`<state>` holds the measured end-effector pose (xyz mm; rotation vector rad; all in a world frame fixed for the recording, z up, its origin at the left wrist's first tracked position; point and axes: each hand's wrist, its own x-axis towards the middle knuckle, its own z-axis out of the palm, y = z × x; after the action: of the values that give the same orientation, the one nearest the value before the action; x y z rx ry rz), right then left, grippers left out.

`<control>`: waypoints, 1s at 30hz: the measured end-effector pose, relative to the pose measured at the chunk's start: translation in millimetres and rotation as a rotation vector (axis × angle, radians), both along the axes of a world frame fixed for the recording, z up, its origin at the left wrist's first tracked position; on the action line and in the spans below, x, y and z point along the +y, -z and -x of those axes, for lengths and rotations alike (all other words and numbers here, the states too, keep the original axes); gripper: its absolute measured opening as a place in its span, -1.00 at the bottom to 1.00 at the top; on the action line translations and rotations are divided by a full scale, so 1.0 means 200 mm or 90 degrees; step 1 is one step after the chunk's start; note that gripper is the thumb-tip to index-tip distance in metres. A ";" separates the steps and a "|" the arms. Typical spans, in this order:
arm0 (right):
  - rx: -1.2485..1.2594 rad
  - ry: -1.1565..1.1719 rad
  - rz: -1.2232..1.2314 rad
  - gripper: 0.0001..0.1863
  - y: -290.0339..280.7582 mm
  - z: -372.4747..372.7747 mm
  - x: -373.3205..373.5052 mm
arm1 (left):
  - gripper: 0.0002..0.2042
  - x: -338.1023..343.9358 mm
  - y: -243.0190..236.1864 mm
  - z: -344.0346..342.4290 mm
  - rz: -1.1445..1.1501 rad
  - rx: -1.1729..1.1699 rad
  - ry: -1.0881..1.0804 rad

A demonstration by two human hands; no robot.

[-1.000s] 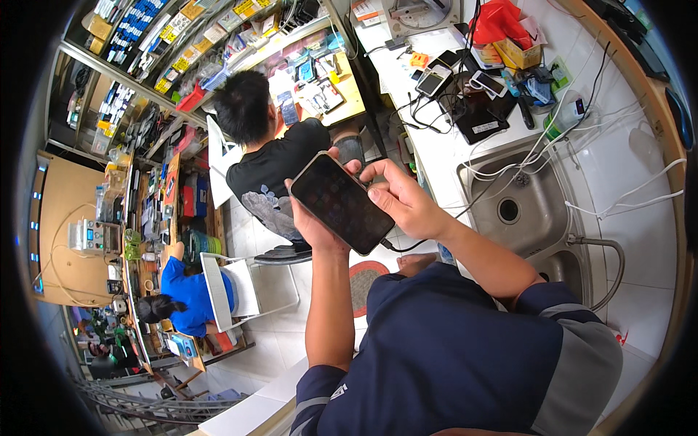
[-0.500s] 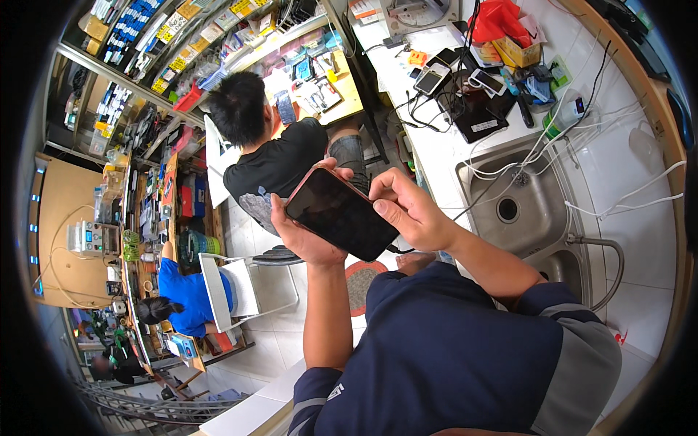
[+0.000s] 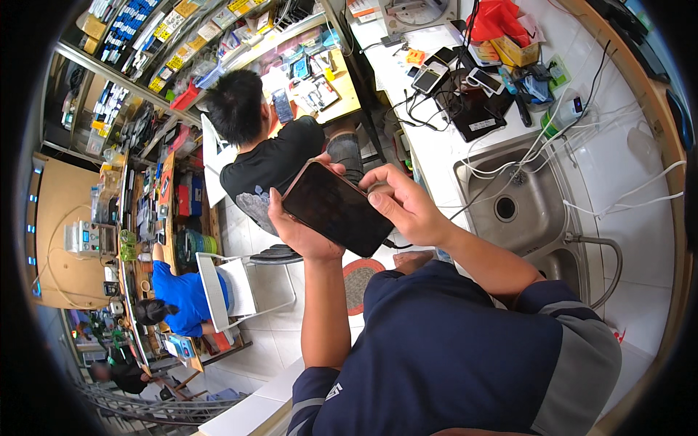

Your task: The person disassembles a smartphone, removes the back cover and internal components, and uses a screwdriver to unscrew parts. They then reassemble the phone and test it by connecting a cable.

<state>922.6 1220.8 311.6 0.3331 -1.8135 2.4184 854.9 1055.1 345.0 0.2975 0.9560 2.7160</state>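
A smartphone (image 3: pixel 336 211) with a dark screen lies tilted in my left hand (image 3: pixel 309 236). My left palm supports it from beneath, the thumb along its left edge and fingertips showing at its far end. On the opposite long edge, my right hand (image 3: pixel 411 207) is closed, with bent fingers and the thumb tip against the phone's side. A black cable (image 3: pixel 398 245) meets the phone's near end, and part of it passes behind my right hand.
A metal sink (image 3: pixel 538 232) is at my right, with white cables (image 3: pixel 509 171) trailing over it. Phones and a black tablet-like device (image 3: pixel 476 116) lie on the white counter. Ahead sits a person in black (image 3: pixel 280 156); at left, one in blue (image 3: pixel 185 301) near a white chair (image 3: pixel 236 287).
The phone and both hands have shifted very slightly up and left in the view. The grip looks the same, and the screen stays dark.
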 end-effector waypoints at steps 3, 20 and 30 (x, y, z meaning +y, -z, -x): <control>-0.076 0.066 -0.090 -0.73 0.04 -0.02 0.02 | -0.21 -0.03 0.01 0.01 -0.048 0.017 -0.024; 0.168 0.241 -0.419 -0.83 0.28 0.16 0.19 | -0.25 -0.98 0.38 0.14 -0.026 0.047 -0.190; 0.183 0.477 -0.487 -0.66 -0.10 0.63 0.37 | -0.23 -1.32 0.58 -0.20 -0.004 -0.194 -0.419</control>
<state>795.6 1294.6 331.1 0.0192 -2.1242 1.0952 894.2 790.4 228.6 -0.5112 1.0962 3.1925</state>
